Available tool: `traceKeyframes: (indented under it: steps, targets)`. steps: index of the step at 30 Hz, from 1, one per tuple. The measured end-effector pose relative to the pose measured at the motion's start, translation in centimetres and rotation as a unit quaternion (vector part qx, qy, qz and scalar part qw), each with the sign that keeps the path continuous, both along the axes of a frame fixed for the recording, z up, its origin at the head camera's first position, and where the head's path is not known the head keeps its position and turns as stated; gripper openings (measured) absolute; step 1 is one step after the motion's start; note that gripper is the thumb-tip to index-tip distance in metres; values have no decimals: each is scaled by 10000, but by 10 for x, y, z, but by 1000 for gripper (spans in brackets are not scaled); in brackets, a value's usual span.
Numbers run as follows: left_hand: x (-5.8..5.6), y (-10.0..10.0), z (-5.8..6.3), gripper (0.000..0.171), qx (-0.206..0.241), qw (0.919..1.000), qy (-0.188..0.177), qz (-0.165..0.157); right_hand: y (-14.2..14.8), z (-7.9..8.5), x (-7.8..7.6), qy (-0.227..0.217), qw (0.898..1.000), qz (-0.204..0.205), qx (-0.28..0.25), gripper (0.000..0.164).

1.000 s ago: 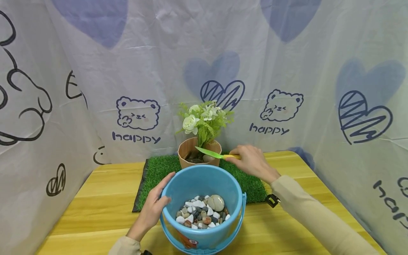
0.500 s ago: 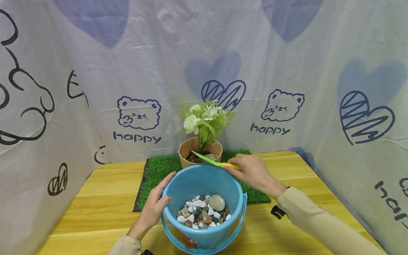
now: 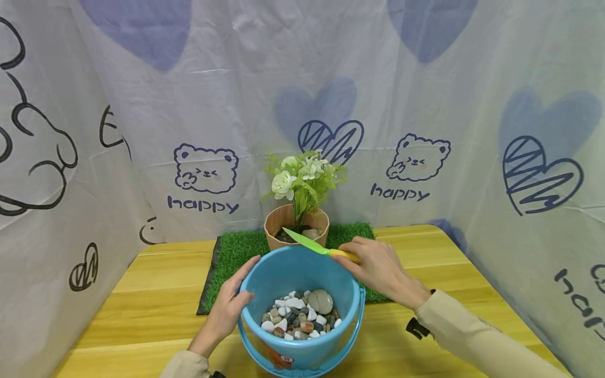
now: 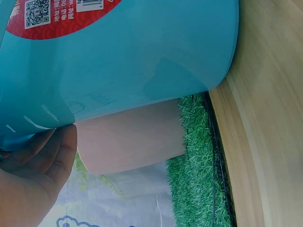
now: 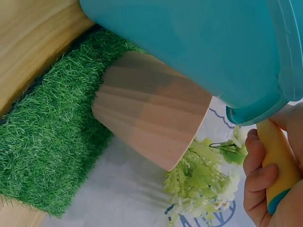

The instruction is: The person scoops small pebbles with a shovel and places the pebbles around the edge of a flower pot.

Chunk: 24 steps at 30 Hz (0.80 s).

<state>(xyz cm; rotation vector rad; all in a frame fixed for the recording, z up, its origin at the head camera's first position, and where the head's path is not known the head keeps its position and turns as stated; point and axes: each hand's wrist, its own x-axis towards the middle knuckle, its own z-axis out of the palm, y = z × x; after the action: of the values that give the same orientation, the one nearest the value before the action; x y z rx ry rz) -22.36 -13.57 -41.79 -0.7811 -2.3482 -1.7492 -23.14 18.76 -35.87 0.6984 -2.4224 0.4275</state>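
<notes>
A light blue bucket [image 3: 302,268] stands at the front of the table, with white, grey and brown pebbles [image 3: 295,317] and one larger smooth stone [image 3: 321,302] inside. My left hand [image 3: 229,302] holds its left rim, thumb over the edge and fingers along the outside. In my right hand [image 3: 378,268] is a small trowel [image 3: 307,242] with a green blade and a yellow handle [image 5: 277,163]. The blade lies above the bucket's far rim, its tip overlapping a peach flower pot [image 3: 276,223]. The right wrist view shows curled fingers [image 5: 258,182] around the handle; the bucket hides the blade there.
White artificial flowers [image 3: 307,176] with green leaves stand in the pot, which has dark and pale stones in it. The pot sits on an artificial grass mat [image 3: 236,257] behind the bucket. A printed curtain [image 3: 264,68] encloses the wooden table [image 3: 156,294].
My right hand has come down and nearer with the trowel, from over the pot to the bucket's far rim. My left hand and the bucket stay in place.
</notes>
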Motion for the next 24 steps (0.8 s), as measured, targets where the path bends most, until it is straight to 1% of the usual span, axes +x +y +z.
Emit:
traceKeyframes:
  steps: [3,6,9,11,17,20,24]
  targets:
    - [0,0,0,71,21,10000,-19,24,1,-2,4,366,9992,89,160,20]
    - [0,0,-1,71,33,10000,-6,59,3,-3,8,819,9955,233,420,20]
    - [1,1,-1,70,14,10000,51,46,2,-2,12,1016,9922,345,634,20]
    - [1,1,0,70,7,10000,82,37,2,0,16,974,9916,381,762,19]
    - [1,0,0,69,-9,9998,172,19,-1,9,24,651,9900,385,1190,17]
    - [1,0,0,69,-38,9999,150,28,-4,14,28,437,9886,451,1368,19]
    - [1,1,0,70,-50,9999,42,111,-7,20,32,80,9879,530,1458,16]
